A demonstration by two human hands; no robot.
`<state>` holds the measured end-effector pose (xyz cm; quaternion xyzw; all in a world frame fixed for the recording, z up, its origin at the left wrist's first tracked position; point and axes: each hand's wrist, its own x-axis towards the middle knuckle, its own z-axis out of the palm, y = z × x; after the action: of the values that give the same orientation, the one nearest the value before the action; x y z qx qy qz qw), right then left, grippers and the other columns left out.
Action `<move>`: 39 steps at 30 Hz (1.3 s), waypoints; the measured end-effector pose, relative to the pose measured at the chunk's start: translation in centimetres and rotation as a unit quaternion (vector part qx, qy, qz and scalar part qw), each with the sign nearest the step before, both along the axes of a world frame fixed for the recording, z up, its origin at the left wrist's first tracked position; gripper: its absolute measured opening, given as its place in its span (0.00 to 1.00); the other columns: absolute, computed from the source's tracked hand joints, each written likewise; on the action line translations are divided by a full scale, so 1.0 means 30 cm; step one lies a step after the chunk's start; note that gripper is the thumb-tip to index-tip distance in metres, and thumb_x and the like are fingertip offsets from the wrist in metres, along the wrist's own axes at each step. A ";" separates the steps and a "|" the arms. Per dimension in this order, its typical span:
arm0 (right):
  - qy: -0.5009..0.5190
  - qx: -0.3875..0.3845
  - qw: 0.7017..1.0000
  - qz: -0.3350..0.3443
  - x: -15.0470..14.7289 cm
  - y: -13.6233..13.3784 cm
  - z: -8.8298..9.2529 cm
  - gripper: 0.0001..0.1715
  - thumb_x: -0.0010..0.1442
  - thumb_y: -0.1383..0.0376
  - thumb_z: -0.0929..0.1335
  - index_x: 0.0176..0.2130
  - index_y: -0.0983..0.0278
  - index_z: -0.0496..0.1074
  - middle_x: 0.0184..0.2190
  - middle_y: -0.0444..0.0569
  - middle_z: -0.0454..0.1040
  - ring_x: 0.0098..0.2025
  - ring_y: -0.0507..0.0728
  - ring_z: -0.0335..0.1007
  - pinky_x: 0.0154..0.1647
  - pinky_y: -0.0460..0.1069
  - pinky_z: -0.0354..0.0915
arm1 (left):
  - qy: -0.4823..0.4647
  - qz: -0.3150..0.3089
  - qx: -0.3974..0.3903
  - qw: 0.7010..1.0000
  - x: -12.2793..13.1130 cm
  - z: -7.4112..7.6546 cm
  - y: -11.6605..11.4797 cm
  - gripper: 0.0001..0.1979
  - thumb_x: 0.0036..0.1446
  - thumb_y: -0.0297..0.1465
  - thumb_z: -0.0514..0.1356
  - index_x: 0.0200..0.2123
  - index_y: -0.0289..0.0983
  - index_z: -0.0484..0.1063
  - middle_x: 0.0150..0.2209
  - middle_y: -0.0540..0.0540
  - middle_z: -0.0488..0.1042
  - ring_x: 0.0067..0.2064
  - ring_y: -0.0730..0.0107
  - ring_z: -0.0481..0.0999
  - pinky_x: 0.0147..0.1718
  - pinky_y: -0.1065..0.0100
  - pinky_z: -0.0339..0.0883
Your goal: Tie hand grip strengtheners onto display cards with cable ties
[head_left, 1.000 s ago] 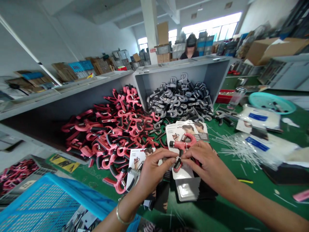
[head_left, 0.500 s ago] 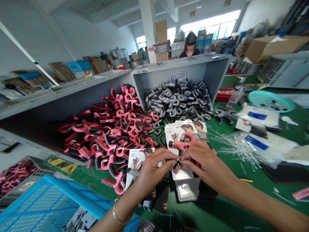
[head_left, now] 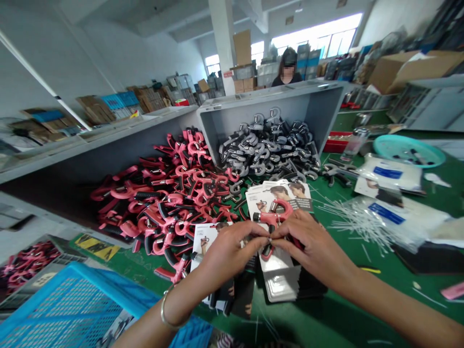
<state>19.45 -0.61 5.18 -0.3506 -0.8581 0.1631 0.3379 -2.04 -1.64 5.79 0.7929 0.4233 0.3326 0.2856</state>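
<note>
My left hand (head_left: 232,249) and my right hand (head_left: 308,237) meet fingertip to fingertip, both closed in a pinch. Between them shows a small white bit of a cable tie (head_left: 269,239), mostly covered by the fingers. It sits over the handles of a pink and black hand grip strengthener (head_left: 270,218), which lies on a stack of printed cards (head_left: 256,197). Under my left forearm, another printed card (head_left: 199,234) is partly hidden. Loose white cable ties (head_left: 357,220) fan out on the green table to the right.
Pink grip strengtheners (head_left: 170,198) spill from a tipped grey crate (head_left: 54,164); grey ones (head_left: 264,150) fill another crate (head_left: 315,104). A blue basket (head_left: 54,299) stands front left. At right are plastic bags (head_left: 391,179) and a turquoise plate (head_left: 431,157). A person (head_left: 288,72) is behind the crates.
My left forearm has swung slightly lower and to the left, covering more of the left card. Both pinches stay together at nearly the same spot.
</note>
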 end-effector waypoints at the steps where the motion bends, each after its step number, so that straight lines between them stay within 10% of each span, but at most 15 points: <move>1: 0.001 -0.004 1.000 -0.003 0.000 0.000 -0.002 0.01 0.64 0.65 0.70 0.38 0.59 0.72 0.35 0.45 0.77 0.44 0.59 0.69 0.55 0.61 0.61 | 0.004 0.000 0.002 1.000 0.000 0.004 0.001 0.04 0.63 0.29 0.61 0.40 0.40 0.75 0.37 0.49 0.80 0.39 0.68 0.78 0.40 0.67 0.68; 16: 0.002 -0.044 0.999 0.015 0.027 0.013 0.010 0.03 0.62 0.68 0.70 0.35 0.60 0.72 0.37 0.45 0.76 0.46 0.59 0.67 0.53 0.58 0.59 | 0.013 0.050 0.015 0.999 0.016 0.010 -0.018 0.05 0.66 0.29 0.55 0.36 0.39 0.68 0.35 0.49 0.71 0.40 0.66 0.71 0.42 0.65 0.62; 20: 0.037 -0.072 0.997 0.005 0.030 0.010 0.005 0.04 0.64 0.63 0.70 0.35 0.59 0.73 0.34 0.44 0.76 0.46 0.59 0.67 0.53 0.58 0.60 | -0.019 0.039 0.012 0.999 0.044 -0.020 -0.040 0.00 0.65 0.29 0.57 0.39 0.40 0.67 0.39 0.48 0.72 0.43 0.66 0.72 0.45 0.65 0.63; 24: 0.091 -0.101 0.990 0.023 0.010 0.013 -0.011 0.05 0.66 0.65 0.68 0.35 0.59 0.72 0.36 0.45 0.77 0.49 0.58 0.68 0.55 0.59 0.60 | 0.000 0.080 0.043 0.996 0.065 -0.076 -0.062 0.17 0.56 0.30 0.66 0.48 0.40 0.65 0.49 0.43 0.70 0.52 0.58 0.69 0.51 0.58 0.64; 32: 0.107 -0.114 0.985 0.078 0.125 0.001 -0.037 0.06 0.67 0.65 0.66 0.38 0.57 0.73 0.38 0.44 0.78 0.53 0.58 0.66 0.58 0.58 0.61 | 0.013 0.117 0.112 0.987 0.006 -0.167 -0.081 0.06 0.61 0.29 0.62 0.42 0.39 0.71 0.45 0.42 0.74 0.50 0.59 0.72 0.52 0.56 0.64; 36: 0.082 -0.082 0.980 -0.160 0.410 -0.094 -0.188 0.08 0.65 0.58 0.67 0.44 0.56 0.71 0.48 0.50 0.76 0.58 0.63 0.64 0.61 0.64 0.57 | -0.040 0.164 -0.030 0.985 -0.074 -0.145 -0.095 0.08 0.66 0.35 0.56 0.45 0.41 0.72 0.50 0.43 0.73 0.54 0.59 0.72 0.54 0.57 0.62; 39: -0.178 -0.162 0.954 -0.178 0.593 -0.198 -0.397 0.43 0.52 0.45 0.73 0.61 0.59 0.65 0.59 0.62 0.68 0.59 0.73 0.63 0.54 0.68 0.62 | -0.051 0.198 -0.125 0.971 -0.096 -0.126 -0.063 0.16 0.63 0.43 0.57 0.50 0.41 0.69 0.50 0.42 0.74 0.51 0.58 0.74 0.49 0.58 0.66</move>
<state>37.25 -6.54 -6.74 -0.5711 -0.7901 0.1721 0.1414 -4.91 -3.52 2.02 0.6332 0.5953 0.3668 0.3319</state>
